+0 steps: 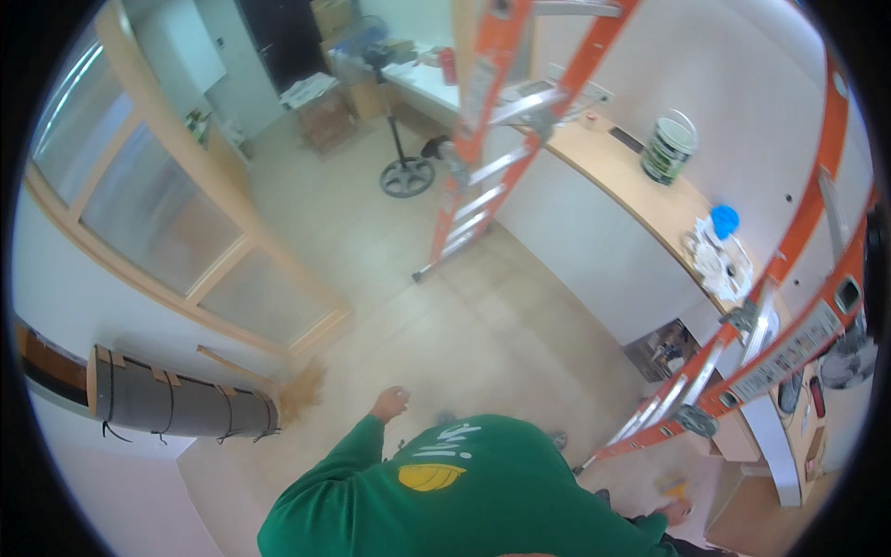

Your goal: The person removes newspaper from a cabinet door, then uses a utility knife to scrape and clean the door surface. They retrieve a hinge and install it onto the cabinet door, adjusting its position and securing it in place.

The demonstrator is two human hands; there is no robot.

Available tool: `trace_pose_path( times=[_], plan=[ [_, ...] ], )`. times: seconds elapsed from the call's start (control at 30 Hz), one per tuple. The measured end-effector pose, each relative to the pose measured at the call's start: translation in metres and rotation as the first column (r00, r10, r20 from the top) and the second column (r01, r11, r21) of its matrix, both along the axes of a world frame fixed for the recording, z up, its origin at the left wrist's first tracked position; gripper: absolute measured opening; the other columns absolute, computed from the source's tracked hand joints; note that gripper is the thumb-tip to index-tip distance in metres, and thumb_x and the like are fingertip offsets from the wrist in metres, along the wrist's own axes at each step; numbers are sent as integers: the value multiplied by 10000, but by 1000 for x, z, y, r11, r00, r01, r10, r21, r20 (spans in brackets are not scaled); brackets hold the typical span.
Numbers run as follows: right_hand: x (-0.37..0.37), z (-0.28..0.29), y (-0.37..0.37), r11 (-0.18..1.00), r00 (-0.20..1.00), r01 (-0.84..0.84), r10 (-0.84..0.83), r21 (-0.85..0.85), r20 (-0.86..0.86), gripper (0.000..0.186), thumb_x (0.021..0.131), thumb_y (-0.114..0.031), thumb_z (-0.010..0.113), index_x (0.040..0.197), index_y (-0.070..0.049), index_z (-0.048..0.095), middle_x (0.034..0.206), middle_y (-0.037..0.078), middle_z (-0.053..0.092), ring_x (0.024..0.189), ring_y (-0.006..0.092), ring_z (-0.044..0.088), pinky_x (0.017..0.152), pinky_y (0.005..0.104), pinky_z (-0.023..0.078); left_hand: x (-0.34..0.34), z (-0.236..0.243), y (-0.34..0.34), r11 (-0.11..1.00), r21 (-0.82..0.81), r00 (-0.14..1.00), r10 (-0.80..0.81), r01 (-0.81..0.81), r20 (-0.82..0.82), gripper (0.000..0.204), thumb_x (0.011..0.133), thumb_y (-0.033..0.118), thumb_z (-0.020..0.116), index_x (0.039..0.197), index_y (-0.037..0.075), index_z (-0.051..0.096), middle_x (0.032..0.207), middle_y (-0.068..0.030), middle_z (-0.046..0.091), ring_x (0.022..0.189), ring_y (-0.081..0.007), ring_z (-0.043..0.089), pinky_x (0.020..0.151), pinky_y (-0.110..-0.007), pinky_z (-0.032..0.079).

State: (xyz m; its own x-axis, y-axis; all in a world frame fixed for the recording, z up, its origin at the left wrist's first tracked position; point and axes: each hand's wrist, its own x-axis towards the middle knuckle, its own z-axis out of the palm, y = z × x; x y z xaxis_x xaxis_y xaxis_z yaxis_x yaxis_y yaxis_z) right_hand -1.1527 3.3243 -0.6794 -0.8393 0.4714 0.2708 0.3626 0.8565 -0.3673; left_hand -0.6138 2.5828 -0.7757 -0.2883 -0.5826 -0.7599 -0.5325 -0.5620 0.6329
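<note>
My green-sleeved left arm reaches down to my left hand, held low over the pale floor with fingers curled; what it may hold is unclear. My right hand, low at the lower right, is closed on a small yellow tool, blurred and partly hidden. A straw broom with a wooden handle leans near my left hand, beside a grey, strapped cylindrical bundle on the wall. An orange ladder with metal hinges stands just above my right hand, its foot on the floor.
A second orange ladder section stands ahead near a curved wooden counter bearing a bucket, blue item and rags. A framed glass partition borders the left; a pedestal fan and cardboard boxes stand farther back.
</note>
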Motion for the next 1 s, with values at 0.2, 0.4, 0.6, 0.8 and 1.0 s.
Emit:
trace_pose_path(
  times=[0.2, 0.4, 0.6, 0.8, 1.0],
  plan=[
    [196, -63, -219, 959, 939, -206, 250, -194, 236, 317, 958, -253, 632, 1154, -14, 565, 1064, 185, 641, 921, 333, 636, 804, 462, 501, 101, -41, -111, 928, -358, 986, -142, 101, -91, 451, 982, 325, 609, 1297, 3, 604, 1018, -102, 682, 771, -172, 655, 647, -306, 533],
    [227, -79, -431, 664, 585, -635, 747, -395, 315, 261, 948, -269, 613, 947, -10, 581, 864, 182, 640, 774, 347, 618, 710, 468, 477, 73, -39, -208, 868, -497, 990, -72, 1, -124, 438, 995, 283, 596, 1331, 2, 585, 1032, -112, 695, 789, -174, 669, 678, -305, 540],
    [185, -94, -795, -21, -143, -869, 967, -494, 210, 274, 949, -317, 599, 1028, -63, 668, 957, 192, 687, 896, 430, 627, 791, 521, 491, 49, 41, -275, 911, -409, 997, 25, -53, -73, 482, 1002, 317, 605, 1361, -2, 569, 1027, -127, 705, 841, -190, 693, 743, -337, 558],
    [265, -44, -1155, -328, -376, -718, 925, -614, -55, 273, 963, -298, 606, 1042, -39, 641, 960, 194, 687, 934, 431, 629, 806, 506, 480, 63, 136, -373, 871, -447, 973, 230, -203, 7, 487, 1011, 311, 609, 1383, 0, 558, 1070, -142, 710, 898, -190, 702, 773, -324, 554],
    [333, 66, -1449, -555, -602, -554, 782, -620, -163, 314, 971, -314, 626, 1105, -30, 646, 942, 197, 702, 883, 385, 674, 771, 444, 518, 58, 132, -534, 628, -652, 888, 429, -425, -166, 434, 1023, 225, 612, 1397, 12, 552, 1084, -102, 696, 916, -147, 668, 808, -291, 537]
  ],
)
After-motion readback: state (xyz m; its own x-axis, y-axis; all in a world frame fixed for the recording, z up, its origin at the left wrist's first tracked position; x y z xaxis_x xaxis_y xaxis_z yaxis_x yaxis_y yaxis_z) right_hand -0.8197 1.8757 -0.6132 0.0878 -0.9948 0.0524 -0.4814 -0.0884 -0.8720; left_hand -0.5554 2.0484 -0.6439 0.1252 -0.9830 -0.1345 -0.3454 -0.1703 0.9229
